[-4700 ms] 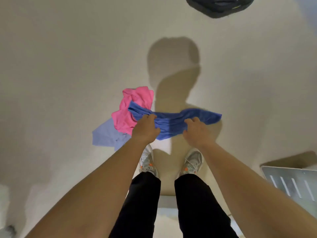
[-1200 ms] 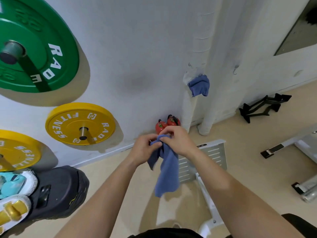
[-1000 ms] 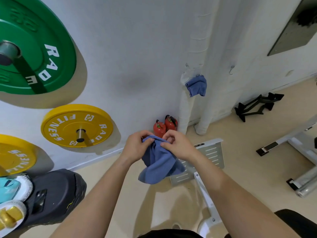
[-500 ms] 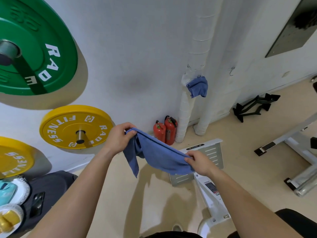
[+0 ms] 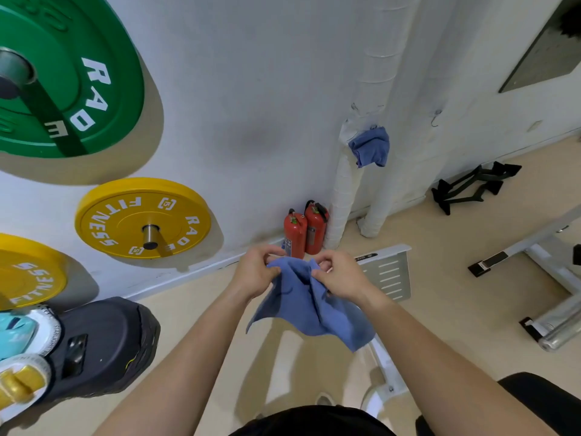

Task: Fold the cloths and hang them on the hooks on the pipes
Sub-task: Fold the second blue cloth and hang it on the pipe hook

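Both hands, left [image 5: 256,272] and right [image 5: 341,276], pinch a rumpled, sagging blue cloth [image 5: 309,305].

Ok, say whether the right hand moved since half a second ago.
Yes. The right hand rose toward the fire extinguishers, closing on the left hand.

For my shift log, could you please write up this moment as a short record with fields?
held cloth: blue, bunched at its top edge, the rest hanging loose
left hand: pinches the top edge
right hand: pinches the same edge, close to the left hand
hung cloth: blue, hangs on the pipe
free hook: bare, to the right of the hung cloth
nearby: two red fire extinguishers by the wall
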Demonstrator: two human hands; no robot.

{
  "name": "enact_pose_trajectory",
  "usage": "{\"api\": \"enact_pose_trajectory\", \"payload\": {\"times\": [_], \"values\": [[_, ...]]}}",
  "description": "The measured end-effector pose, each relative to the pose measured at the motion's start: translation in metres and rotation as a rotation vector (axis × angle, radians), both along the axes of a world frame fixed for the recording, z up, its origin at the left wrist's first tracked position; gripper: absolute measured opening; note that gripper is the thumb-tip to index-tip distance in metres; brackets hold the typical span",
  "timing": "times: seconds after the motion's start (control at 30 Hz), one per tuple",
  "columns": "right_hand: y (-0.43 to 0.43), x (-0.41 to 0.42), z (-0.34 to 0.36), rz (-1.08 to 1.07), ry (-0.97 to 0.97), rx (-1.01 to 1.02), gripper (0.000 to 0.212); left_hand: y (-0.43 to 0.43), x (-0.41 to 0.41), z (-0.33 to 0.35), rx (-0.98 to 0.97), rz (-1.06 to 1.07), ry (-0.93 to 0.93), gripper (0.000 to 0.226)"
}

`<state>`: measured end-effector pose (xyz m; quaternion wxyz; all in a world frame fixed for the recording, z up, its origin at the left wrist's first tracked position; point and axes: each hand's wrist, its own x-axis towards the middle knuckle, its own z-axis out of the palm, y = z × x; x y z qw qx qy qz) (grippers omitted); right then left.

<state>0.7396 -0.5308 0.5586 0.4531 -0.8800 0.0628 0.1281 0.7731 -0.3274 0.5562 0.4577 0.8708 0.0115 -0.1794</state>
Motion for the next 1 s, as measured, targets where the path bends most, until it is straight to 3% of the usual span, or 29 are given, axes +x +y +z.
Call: {"api": "enact_pose_trajectory", "payload": {"times": [0.1, 0.23, 0.37, 0.47, 0.7, 1.0], "values": [[0.006, -0.004, 0.006, -0.050, 0.046, 0.178, 0.026, -0.013, -0.013, 0.002, -0.128, 0.025, 0.013, 0.033], [0.008, -0.006, 0.009, -0.117, 0.081, 0.331, 0.015, -0.025, -0.025, 0.007, -0.255, 0.145, -0.005, 0.029], [0.002, -0.010, 0.007, -0.101, 0.111, 0.464, 0.032, -0.031, -0.032, 0.011, -0.304, 0.171, -0.045, 0.023], [0.000, -0.011, 0.008, -0.063, 0.069, 0.449, 0.035, -0.030, -0.033, 0.013, -0.334, 0.167, -0.041, 0.021], [0.010, -0.012, 0.004, -0.092, -0.046, 0.437, 0.019, -0.024, -0.036, 0.013, -0.361, 0.133, -0.053, 0.027], [0.016, -0.011, -0.003, -0.128, -0.145, 0.323, 0.021, -0.022, -0.042, 0.016, -0.442, 0.135, -0.066, 0.023]]}}
